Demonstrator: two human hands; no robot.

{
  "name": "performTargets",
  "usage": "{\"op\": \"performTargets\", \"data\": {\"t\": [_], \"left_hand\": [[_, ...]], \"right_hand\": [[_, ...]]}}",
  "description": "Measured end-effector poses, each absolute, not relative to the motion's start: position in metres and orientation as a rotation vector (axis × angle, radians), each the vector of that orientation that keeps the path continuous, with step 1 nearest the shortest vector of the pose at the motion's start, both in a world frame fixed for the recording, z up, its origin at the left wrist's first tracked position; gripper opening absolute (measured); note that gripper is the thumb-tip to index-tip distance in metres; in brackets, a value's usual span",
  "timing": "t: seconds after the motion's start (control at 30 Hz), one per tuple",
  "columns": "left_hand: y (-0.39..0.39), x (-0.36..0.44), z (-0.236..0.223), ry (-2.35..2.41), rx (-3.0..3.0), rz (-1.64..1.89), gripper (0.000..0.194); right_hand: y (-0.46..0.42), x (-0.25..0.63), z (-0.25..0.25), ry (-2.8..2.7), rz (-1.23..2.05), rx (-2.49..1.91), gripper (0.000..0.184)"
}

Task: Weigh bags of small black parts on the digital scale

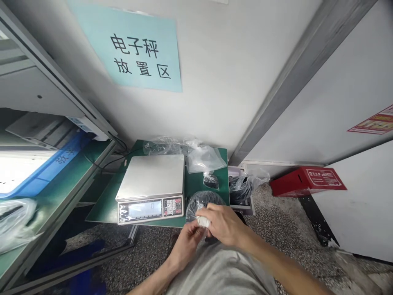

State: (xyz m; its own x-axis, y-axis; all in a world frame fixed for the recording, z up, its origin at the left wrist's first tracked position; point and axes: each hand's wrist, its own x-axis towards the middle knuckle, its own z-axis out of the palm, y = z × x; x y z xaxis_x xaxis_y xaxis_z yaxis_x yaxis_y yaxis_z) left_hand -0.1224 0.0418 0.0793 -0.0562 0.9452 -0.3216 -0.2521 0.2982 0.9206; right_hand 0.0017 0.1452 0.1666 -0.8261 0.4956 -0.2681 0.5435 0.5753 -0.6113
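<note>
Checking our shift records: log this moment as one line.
left hand: bag neck | right hand: bag neck | bag: black contents | scale: beside

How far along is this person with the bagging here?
Done, it seems: a small dark item sits tied in plastic on the green mat. In hand: the left hand and right hand grip a larger bagged dark bundle. Left, perhaps: loose clear bags lying behind the electronic scale.

One digital bench scale (150,176), one green mat (194,184), one red box (307,181), one blue wall sign (135,51), one dark-filled plastic bag (204,203), two hands (224,224).
</note>
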Motion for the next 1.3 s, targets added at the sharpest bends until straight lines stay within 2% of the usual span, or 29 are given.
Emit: {"op": "performTargets", "data": {"t": [0.13, 0.3, 0.5, 0.63, 0.77, 0.9, 1.13, 1.3], "left_hand": [[0.035, -0.124, 0.073, 1.436, 0.919, 1.082, 0.031], [0.035, -0.124, 0.080, 1.430, 1.250, 0.975, 0.027], [0.033, -0.126, 0.098, 1.420, 1.373, 0.841, 0.028], [0.032, -0.131, 0.104, 1.339, 1.358, 0.793, 0.027], [0.031, -0.139, 0.106, 1.268, 1.455, 0.814, 0.027], [0.027, -0.145, 0.104, 1.175, 1.600, 0.854, 0.034], [0.023, -0.147, 0.098, 1.378, 1.524, 0.917, 0.019], [0.029, -0.151, 0.110, 1.469, 1.377, 0.881, 0.017]], "right_hand": [[0.166, -0.019, 0.165, 2.627, -0.841, 0.561, 0.024], [0.174, -0.033, 0.174, 2.522, -0.579, 0.404, 0.022], [0.170, -0.045, 0.164, 2.495, -0.571, 0.366, 0.019], [0.176, -0.040, 0.150, 2.517, -0.875, 0.529, 0.018], [0.183, -0.033, 0.134, 2.433, -1.213, 0.682, 0.008], [0.185, -0.028, 0.124, 2.424, -1.308, 0.767, 0.005], [0.168, -0.012, 0.132, 2.505, -1.400, 1.011, 0.033], [0.150, -0.006, 0.132, 2.096, -1.896, 1.357, 0.009]]}}
